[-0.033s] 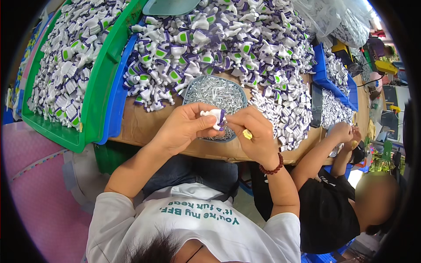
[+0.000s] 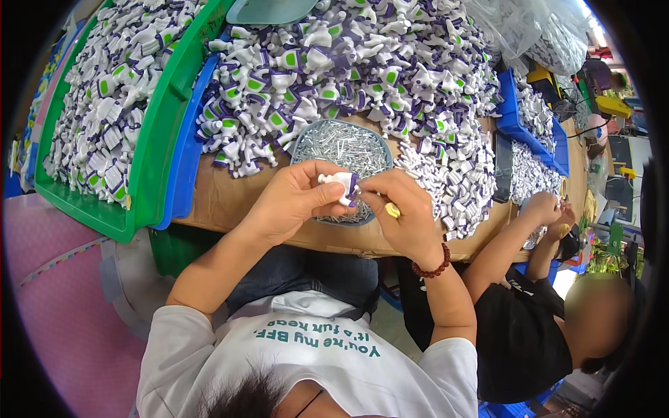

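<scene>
My left hand [image 2: 289, 202] pinches a small white plastic figure part [image 2: 336, 182] with a purple edge between thumb and fingers. Closed at that purple edge is my right hand [image 2: 411, 216], its thumb and forefinger pressed together; whatever lies between them is too small to make out. Something yellow [image 2: 392, 210] shows among the right fingers, and a dark red bead bracelet [image 2: 432, 262] circles that wrist. Below both hands stands a grey-blue bowl [image 2: 298, 144] filled with small silver metal pins [image 2: 341, 143], partly hidden by the hands.
A large heap of white, purple and green figure parts [image 2: 300, 76] covers the table beyond the bowl. Small white parts [image 2: 453, 181] lie to its right. On the left is a full green crate [image 2: 150, 146]. A co-worker's hands [image 2: 547, 212] work at the right, near a blue bin [image 2: 512, 111].
My right thumb and fingers have shifted very slightly at the figure part's purple edge. The left hand keeps its hold.
</scene>
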A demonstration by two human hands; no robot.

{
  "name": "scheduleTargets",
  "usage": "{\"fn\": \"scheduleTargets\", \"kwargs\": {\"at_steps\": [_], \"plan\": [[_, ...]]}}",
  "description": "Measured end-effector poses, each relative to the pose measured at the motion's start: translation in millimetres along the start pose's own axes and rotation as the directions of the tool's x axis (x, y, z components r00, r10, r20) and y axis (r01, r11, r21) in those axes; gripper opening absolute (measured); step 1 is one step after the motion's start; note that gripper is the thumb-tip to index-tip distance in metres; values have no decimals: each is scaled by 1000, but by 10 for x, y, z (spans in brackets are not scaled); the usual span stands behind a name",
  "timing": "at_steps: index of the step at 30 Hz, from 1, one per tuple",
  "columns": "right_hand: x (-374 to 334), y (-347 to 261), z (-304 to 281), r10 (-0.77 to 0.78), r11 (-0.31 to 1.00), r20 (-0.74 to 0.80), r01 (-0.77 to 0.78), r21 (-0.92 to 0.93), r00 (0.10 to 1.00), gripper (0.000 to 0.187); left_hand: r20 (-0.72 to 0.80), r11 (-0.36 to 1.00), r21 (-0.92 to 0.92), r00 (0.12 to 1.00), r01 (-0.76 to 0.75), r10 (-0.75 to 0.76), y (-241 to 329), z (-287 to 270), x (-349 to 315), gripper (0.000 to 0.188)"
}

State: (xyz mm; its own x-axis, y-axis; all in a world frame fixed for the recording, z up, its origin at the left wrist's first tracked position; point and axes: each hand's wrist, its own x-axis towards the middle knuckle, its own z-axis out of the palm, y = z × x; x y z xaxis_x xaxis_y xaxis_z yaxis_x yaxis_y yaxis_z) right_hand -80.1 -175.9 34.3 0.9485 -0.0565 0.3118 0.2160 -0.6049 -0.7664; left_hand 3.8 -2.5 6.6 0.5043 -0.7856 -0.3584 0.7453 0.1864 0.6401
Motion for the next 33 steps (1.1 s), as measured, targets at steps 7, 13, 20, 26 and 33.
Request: {"fn": "scheduleTargets", "kwargs": {"at_steps": [7, 13, 20, 26, 33], "plan": [[-25, 50, -7, -13, 998, 9, 14, -65, 1000, 16, 213, 704, 552, 891, -448, 400, -17, 131, -56, 23], [-44, 13, -42, -123, 979, 66, 132, -158, 990, 25, 141, 808, 464, 931, -362, 336, -92, 89, -24, 16], [-76, 31, -60, -172, 957, 83, 186, -223, 982, 32, 40, 904, 308, 954, -296, 298, -240, 83, 28, 16], [-102, 75, -63, -197, 956, 97, 213, -202, 976, 35, 105, 952, 195, 970, -234, 217, -221, 44, 67, 16], [-124, 24, -111, -121, 951, 132, 153, -268, 984, 33, 52, 991, 125, 998, -37, 30, -71, 93, 31, 17]]}}
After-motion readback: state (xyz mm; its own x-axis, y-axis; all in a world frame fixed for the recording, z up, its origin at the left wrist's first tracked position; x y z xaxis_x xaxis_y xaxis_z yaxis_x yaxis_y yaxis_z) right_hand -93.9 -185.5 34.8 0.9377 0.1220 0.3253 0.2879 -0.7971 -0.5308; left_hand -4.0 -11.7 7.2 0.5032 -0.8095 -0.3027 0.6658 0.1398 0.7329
